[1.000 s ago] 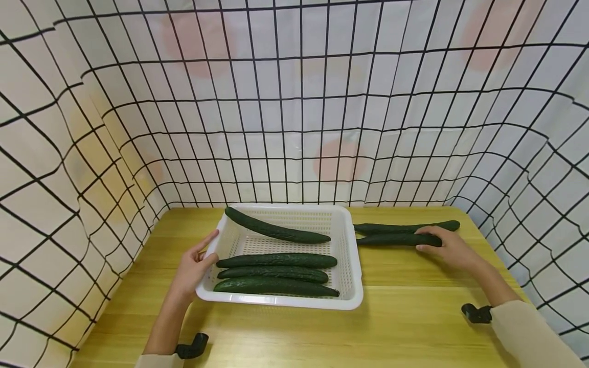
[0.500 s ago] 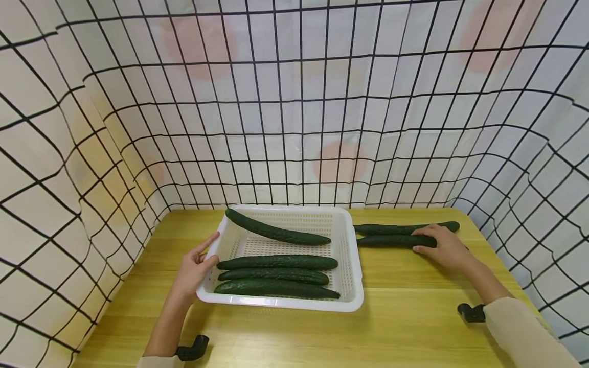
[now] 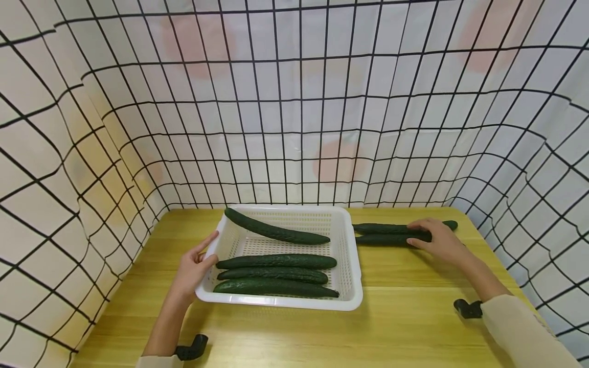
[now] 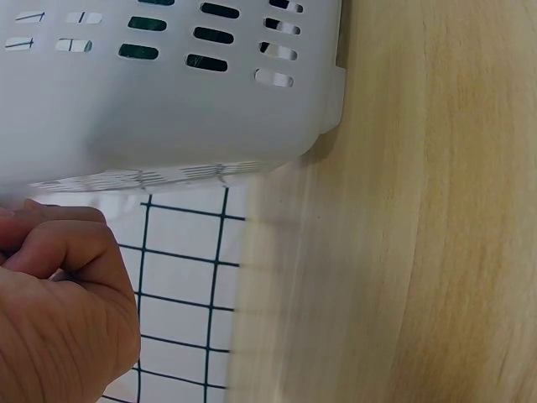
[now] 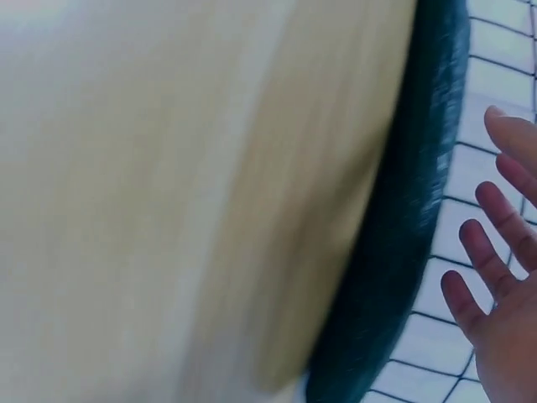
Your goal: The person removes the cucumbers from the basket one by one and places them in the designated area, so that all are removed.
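My left hand point(image 3: 192, 271) grips the left rim of a white perforated plastic basket point(image 3: 294, 303), with the thumb over the rim. Three cucumbers point(image 3: 276, 261) lie side by side along the basket's near side. A fourth, curved cucumber point(image 3: 276, 230) slants across its far side. To the right, two cucumbers lie nearly parallel on the table: a rear one point(image 3: 379, 228) and a front one point(image 3: 382, 239). My right hand point(image 3: 442, 241) hovers over their right part. In the right wrist view its fingers point(image 5: 482, 252) are spread, apart from the dark green cucumber point(image 5: 401, 218).
Beneath everything is a yellow wood-grain table point(image 3: 395, 327). White cloth with a black grid pattern point(image 3: 285, 112) stands at the back and both sides. Each wrist carries a black camera mount, such as the left one point(image 3: 192, 347).
My right hand has slid a little left over the two cucumbers. The left hand and the basket have stayed in place.
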Demonstrator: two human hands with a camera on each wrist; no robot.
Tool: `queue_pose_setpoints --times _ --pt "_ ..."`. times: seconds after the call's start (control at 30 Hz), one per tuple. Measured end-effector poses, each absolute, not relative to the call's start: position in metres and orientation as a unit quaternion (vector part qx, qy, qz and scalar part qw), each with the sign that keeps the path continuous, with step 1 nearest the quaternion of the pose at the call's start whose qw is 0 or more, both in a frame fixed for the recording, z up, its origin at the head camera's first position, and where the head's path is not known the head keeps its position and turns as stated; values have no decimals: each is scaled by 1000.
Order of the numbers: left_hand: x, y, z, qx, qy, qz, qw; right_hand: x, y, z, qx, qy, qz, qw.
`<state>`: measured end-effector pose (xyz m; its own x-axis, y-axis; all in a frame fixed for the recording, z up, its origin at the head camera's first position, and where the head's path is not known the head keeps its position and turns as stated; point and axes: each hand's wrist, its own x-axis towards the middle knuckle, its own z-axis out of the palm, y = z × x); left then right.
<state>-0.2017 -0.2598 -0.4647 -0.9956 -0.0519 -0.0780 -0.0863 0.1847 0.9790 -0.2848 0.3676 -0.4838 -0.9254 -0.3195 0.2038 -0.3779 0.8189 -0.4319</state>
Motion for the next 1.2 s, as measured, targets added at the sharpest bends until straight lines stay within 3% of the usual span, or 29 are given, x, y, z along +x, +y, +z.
queue_pose_setpoints --times 0.57,1.2 --pt "-200 -260 -463 -45 770 636 17 -281 292 -431 243 -919 286 120" --pt "-201 -257 -463 -61 768 637 12 -281 190 -416 305 -867 388 60"
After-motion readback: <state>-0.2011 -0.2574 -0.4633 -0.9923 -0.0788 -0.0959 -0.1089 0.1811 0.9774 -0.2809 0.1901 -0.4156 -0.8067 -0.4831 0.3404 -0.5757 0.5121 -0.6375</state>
